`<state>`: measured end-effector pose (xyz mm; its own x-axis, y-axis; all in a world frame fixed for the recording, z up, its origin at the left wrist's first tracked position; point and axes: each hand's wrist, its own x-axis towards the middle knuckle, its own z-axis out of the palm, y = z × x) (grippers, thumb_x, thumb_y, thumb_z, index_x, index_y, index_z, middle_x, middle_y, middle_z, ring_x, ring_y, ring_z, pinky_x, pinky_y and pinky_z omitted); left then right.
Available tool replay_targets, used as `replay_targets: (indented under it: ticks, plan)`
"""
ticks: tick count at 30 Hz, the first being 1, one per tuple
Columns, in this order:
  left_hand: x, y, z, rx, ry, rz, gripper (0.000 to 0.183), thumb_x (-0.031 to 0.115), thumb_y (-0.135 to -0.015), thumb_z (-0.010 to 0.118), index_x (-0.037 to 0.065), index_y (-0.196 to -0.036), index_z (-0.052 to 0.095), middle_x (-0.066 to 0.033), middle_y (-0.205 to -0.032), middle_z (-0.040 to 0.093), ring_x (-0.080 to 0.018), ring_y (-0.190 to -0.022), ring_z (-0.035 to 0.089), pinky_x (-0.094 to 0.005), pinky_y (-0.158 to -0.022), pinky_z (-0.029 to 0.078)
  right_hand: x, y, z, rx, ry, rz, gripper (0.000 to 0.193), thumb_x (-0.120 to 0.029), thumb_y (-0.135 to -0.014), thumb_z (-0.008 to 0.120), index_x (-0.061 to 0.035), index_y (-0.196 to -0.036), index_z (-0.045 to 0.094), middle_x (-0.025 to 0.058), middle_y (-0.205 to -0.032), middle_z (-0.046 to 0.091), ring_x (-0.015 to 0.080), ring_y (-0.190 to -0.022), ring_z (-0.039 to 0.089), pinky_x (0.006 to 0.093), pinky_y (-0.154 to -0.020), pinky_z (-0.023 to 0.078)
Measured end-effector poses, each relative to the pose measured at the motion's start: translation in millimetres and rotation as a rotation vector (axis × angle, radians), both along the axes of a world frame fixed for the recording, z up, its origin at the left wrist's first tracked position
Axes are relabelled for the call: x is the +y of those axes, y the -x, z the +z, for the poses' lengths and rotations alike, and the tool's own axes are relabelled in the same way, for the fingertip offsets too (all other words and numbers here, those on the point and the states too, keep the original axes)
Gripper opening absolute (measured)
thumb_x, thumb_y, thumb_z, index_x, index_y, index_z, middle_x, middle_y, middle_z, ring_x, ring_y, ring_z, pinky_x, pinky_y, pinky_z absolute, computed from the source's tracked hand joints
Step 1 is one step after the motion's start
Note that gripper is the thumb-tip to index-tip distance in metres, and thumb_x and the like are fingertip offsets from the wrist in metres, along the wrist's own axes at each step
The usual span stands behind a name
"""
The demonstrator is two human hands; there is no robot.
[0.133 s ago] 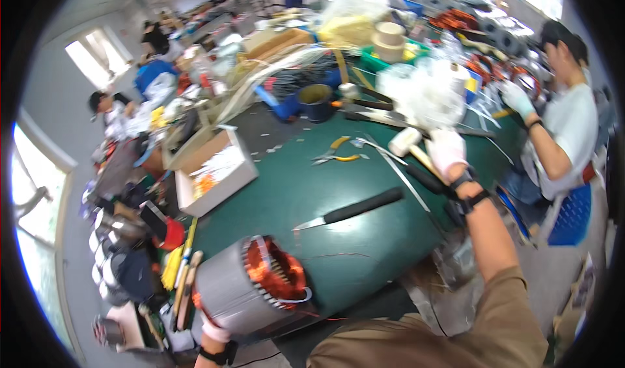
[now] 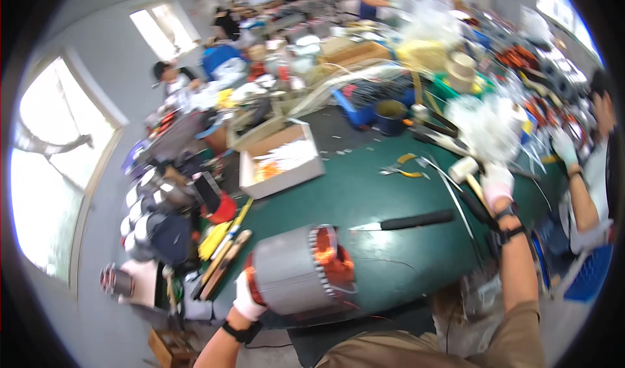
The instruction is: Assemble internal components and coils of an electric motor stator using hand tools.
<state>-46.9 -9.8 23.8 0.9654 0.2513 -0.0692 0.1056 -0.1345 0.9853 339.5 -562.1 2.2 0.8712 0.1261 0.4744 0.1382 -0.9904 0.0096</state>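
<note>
A grey motor stator with copper windings lies on its side at the near edge of the green table. My left hand, in a white glove, grips its left end; the fingers are partly hidden by the windings. Out to the right stretches my gloved right hand, next to a white-headed mallet and at the near edge of a clear plastic bag. Its fingers are blurred, so their hold is unclear. A black-handled knife lies between the hands, with yellow-handled pliers beyond it.
An open cardboard box of small white and orange pieces stands left of centre. Wooden sticks and a yellow bundle lie left of the stator. At the far right a co-worker's gloved hand is near copper coils. A blue tray sits farther back.
The whole view has swung left, so everything appears farther right. My left hand shows more fully at the stator's end. My right hand remains by the mallet and bag.
</note>
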Motion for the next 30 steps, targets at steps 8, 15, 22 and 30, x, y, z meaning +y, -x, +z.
replay_targets:
  ticks: [8, 15, 22, 30]
  plan:
    - [22, 7, 43, -0.337, -0.967, -0.046, 0.013, 0.013, -0.078, 0.073, 0.008, -0.09, 0.069, -0.0156, -0.081, 0.067, -0.0391, -0.079, 0.064, -0.0473, -0.069, 0.051, 16, 7, -9, 0.015, -0.035, -0.02, 0.015, -0.011, -0.093, 0.06, -0.0036, -0.1, 0.07, 0.0212, -0.089, 0.071, 0.0421, -0.087, 0.07, 0.0515, -0.077, 0.056]
    - [29, 20, 46, -0.403, -1.08, -0.131, 0.017, 0.005, -0.079, 0.07, 0.007, -0.096, 0.066, -0.0141, -0.086, 0.067, -0.0392, -0.081, 0.065, -0.0476, -0.07, 0.051, 102, 94, 47, -0.004, -0.374, 0.322, 0.016, -0.014, -0.096, 0.062, -0.0067, -0.11, 0.064, 0.0212, -0.093, 0.069, 0.043, -0.083, 0.069, 0.0532, -0.073, 0.054]
    - [25, 2, 37, -0.411, -1.031, -0.114, 0.017, 0.009, -0.078, 0.072, 0.009, -0.094, 0.066, -0.013, -0.086, 0.068, -0.0378, -0.083, 0.066, -0.0453, -0.072, 0.052, 184, 150, 19, 0.289, -0.095, 0.559, 0.019, -0.023, -0.09, 0.073, -0.0103, -0.103, 0.066, 0.0157, -0.094, 0.068, 0.0411, -0.083, 0.069, 0.0499, -0.073, 0.056]
    - [28, 6, 36, -0.373, -1.018, -0.119, 0.021, 0.01, -0.08, 0.071, 0.008, -0.099, 0.063, -0.0147, -0.09, 0.068, -0.0395, -0.086, 0.065, -0.0479, -0.076, 0.053, 170, 126, 11, 0.245, -0.126, 0.353, 0.025, -0.024, -0.092, 0.073, -0.0044, -0.104, 0.062, 0.0183, -0.087, 0.072, 0.0394, -0.08, 0.072, 0.0499, -0.071, 0.056]
